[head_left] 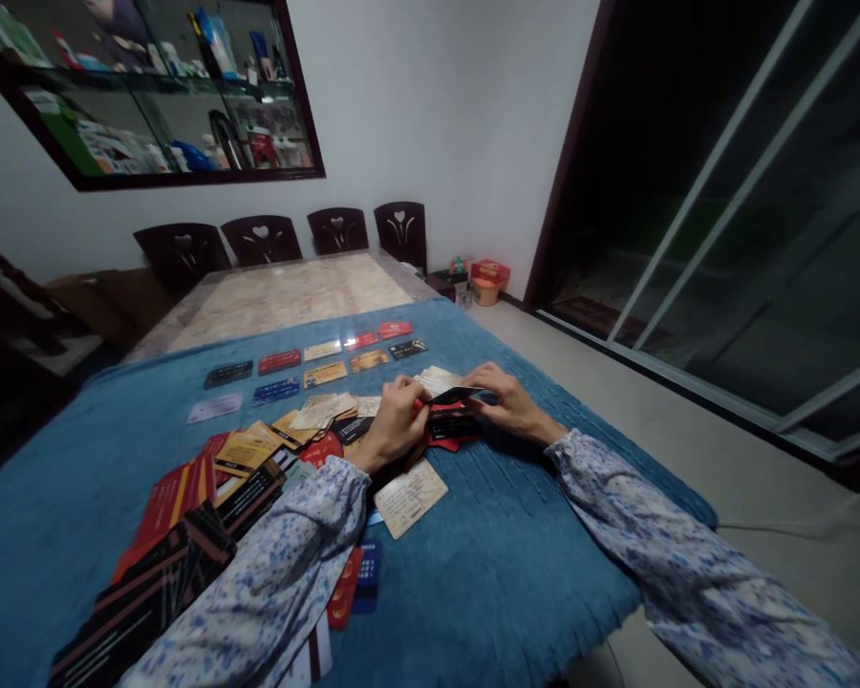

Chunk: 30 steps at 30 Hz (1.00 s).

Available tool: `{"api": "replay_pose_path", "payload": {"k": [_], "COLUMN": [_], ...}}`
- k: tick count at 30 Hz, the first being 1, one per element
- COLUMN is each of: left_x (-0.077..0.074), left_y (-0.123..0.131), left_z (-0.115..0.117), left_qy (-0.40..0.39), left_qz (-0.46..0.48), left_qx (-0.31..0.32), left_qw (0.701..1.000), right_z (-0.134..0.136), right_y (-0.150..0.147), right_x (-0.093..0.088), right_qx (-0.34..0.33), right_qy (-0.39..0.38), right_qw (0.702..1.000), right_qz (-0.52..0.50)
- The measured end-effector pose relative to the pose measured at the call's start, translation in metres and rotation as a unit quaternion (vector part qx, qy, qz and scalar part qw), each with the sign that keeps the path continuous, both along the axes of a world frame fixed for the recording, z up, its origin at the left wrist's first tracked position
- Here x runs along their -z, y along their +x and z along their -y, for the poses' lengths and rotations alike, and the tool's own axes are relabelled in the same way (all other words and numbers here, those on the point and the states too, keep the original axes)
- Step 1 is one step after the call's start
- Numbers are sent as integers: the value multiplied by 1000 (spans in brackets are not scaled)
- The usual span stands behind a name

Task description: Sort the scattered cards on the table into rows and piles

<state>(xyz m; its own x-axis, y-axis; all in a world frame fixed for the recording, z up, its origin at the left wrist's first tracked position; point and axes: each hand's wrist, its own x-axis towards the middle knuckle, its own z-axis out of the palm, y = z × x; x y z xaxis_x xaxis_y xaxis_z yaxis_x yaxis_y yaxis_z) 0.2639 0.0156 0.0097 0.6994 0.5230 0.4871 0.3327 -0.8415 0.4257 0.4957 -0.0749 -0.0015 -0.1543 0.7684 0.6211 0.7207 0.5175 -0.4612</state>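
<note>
My left hand point(396, 426) and my right hand point(507, 401) are both closed, pinching a dark card point(453, 394) by its two ends, slightly above the pile. Beneath it lie black cards point(450, 426) and red ones, partly covered by my fingers. Behind the held card, cream cards point(439, 376) show. A cream card with small print point(411, 499) lies flat in front of my left wrist. Black cards point(143, 597), red cards point(176, 502) and yellow cards point(245, 449) spread in an overlapping heap on the left. My left sleeve hides some of them.
Small card piles stand in rows farther back, including a blue pile point(276, 391) and a red pile point(279, 360). A blue cloth point(516, 573) covers the near table; its right edge drops to the floor. Chairs point(260, 239) line the far wall, with glass doors point(723, 239) at right.
</note>
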Motion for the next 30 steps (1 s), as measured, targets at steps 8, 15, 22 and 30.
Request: {"api": "replay_pose_path", "payload": {"k": [8, 15, 22, 30], "left_x": [0, -3, -4, 0], "left_y": [1, 1, -1, 1], "left_z": [0, 2, 2, 1], "left_qy": [20, 38, 48, 54], "left_qz": [-22, 30, 49, 4], "left_qx": [27, -28, -31, 9], "left_qw": [999, 998, 997, 998], "right_z": [2, 4, 1, -3], "right_y": [-4, -2, -1, -6], "right_x": [0, -5, -4, 1], "right_qx": [53, 115, 112, 97], "right_qy": [-5, 61, 70, 48], "right_qw": [999, 990, 986, 987], "right_qz": [12, 52, 106, 122]}}
